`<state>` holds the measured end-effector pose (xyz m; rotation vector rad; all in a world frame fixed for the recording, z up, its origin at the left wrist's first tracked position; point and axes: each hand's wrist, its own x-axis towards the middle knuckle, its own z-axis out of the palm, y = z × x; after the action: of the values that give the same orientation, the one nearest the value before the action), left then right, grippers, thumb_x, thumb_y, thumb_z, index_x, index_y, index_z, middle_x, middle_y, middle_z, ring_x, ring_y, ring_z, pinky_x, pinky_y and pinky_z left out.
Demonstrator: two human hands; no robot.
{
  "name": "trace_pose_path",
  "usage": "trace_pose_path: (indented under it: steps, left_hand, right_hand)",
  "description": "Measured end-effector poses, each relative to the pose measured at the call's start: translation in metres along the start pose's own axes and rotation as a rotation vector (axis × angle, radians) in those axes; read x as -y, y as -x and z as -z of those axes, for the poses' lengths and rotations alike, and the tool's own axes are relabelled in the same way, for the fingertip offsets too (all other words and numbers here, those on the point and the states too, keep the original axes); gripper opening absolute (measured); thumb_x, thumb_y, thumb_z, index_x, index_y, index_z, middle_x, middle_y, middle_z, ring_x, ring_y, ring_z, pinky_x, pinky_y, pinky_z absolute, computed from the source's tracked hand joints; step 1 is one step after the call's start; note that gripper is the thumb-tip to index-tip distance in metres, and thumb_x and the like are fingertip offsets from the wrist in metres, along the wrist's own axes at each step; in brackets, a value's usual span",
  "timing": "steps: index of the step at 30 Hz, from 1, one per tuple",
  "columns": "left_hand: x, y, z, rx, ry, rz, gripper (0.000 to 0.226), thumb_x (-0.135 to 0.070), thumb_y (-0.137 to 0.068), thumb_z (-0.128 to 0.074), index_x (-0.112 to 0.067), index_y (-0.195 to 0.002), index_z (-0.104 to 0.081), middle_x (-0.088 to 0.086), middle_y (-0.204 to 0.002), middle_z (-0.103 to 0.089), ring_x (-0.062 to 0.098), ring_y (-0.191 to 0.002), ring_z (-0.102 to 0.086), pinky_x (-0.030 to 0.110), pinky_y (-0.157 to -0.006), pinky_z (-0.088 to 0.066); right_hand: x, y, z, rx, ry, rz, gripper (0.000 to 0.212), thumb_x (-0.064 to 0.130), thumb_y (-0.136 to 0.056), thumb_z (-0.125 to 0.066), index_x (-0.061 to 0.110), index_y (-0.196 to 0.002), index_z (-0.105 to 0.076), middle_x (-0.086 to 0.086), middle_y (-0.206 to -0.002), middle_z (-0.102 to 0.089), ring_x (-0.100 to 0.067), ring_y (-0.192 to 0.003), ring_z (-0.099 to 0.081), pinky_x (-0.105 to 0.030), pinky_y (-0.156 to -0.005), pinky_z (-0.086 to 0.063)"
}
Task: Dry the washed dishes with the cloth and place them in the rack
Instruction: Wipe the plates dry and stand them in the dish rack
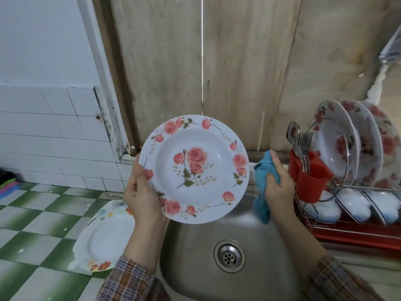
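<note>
1. Left hand (142, 192) grips the rose plate (193, 168) by its left rim. The thumb lies over the front of the rim and the fingers are hidden behind it.
2. The plate is held upright, its face toward the camera, in the air above the sink (195, 242).
3. Right hand (280, 187) is clamped on the blue cloth (261, 177), which is bunched in the fist. One end pokes up past the fingers and the other hangs below the hand.
4. The hands are apart. The cloth sits just right of the plate's rim, and a narrow gap shows between them.
5. The drain (229, 256) lies below the hands, between the two forearms.
6. The rack (351, 232) stands right of the right hand.
7. The red cutlery cup (310, 181) is just beside that hand. Forks and a spoon (300, 142) stand in it.
8. Beyond the cup, further right, floral plates (338, 144) stand on edge in the rack. White bowls (351, 205) sit in the tier below them.
9. Below-left of the left hand, a second plate (102, 242) with orange flowers lies flat on the green-and-white checked bench (32, 224). The left forearm covers its right edge.
10. Plaid sleeves (130, 281) are on both arms.
</note>
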<state>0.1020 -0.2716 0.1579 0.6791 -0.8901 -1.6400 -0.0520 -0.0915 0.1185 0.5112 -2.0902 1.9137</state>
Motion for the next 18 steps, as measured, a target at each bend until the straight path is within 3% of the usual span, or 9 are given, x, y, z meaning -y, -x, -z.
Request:
trace_pose_path:
  steps: [2, 4, 6, 9, 12, 18]
  left_hand:
    - [0.003, 0.003, 0.000, 0.014, -0.015, 0.045, 0.018, -0.028, -0.099, -0.053, -0.033, -0.104, -0.070, -0.007, -0.121, -0.068, 0.011, -0.107, -0.066, 0.034, -0.090, -0.056]
    - [0.010, 0.009, 0.001, 0.051, -0.030, 0.111, 0.019, -0.028, -0.099, -0.054, -0.031, -0.108, -0.070, -0.007, -0.116, -0.070, 0.014, -0.107, -0.067, 0.042, -0.094, -0.054]
    - [0.017, 0.014, 0.004, 0.093, -0.026, 0.205, 0.018, -0.028, -0.099, -0.054, -0.031, -0.107, -0.070, -0.010, -0.106, -0.074, 0.015, -0.103, -0.068, 0.045, -0.094, -0.054]
    - [0.023, 0.018, 0.011, 0.156, -0.043, 0.285, 0.025, -0.029, -0.101, -0.049, -0.028, -0.118, -0.068, -0.009, -0.111, -0.072, 0.016, -0.106, -0.067, 0.046, -0.096, -0.052]
    - [0.021, 0.021, 0.017, 0.223, -0.108, 0.319, 0.031, -0.028, -0.102, -0.047, -0.022, -0.129, -0.062, -0.004, -0.114, -0.070, 0.018, -0.107, -0.066, 0.044, -0.096, -0.052]
    - [0.027, 0.028, 0.033, 0.483, -0.365, 0.383, 0.024, -0.021, -0.102, -0.045, -0.021, -0.117, -0.063, 0.003, -0.114, -0.068, 0.024, -0.103, -0.065, 0.040, -0.085, -0.055]
  right_hand:
    - [0.012, 0.010, 0.008, 0.008, -0.158, -0.191, 0.049, 0.006, -0.099, -0.041, 0.037, -0.136, -0.051, 0.002, -0.128, -0.055, -0.003, -0.077, -0.056, -0.008, -0.060, -0.045]
    - [0.026, 0.025, 0.014, 0.062, -0.273, -0.260, 0.041, 0.019, -0.101, -0.045, 0.034, -0.139, -0.048, 0.016, -0.124, -0.054, 0.007, -0.081, -0.061, -0.003, -0.058, -0.045]
    - [0.036, 0.042, 0.018, 0.144, -0.291, -0.238, 0.052, 0.021, -0.095, -0.057, 0.038, -0.142, -0.040, 0.025, -0.116, -0.053, 0.013, -0.084, -0.063, -0.008, -0.062, -0.050]
    - [0.042, 0.061, 0.025, 0.192, -0.324, -0.231, 0.082, 0.004, -0.082, -0.070, 0.043, -0.145, -0.035, 0.013, -0.122, -0.058, -0.006, -0.100, -0.066, -0.027, -0.071, -0.059]
    - [0.052, 0.078, 0.032, 0.187, -0.314, -0.255, 0.082, 0.000, -0.082, -0.070, 0.043, -0.144, -0.037, 0.006, -0.130, -0.055, -0.020, -0.113, -0.060, -0.043, -0.082, -0.059]
    - [0.068, 0.113, 0.041, 0.026, -0.325, -0.267, 0.074, 0.004, -0.068, -0.069, 0.030, -0.135, -0.050, -0.004, -0.128, -0.060, -0.024, -0.110, -0.062, -0.041, -0.081, -0.059]
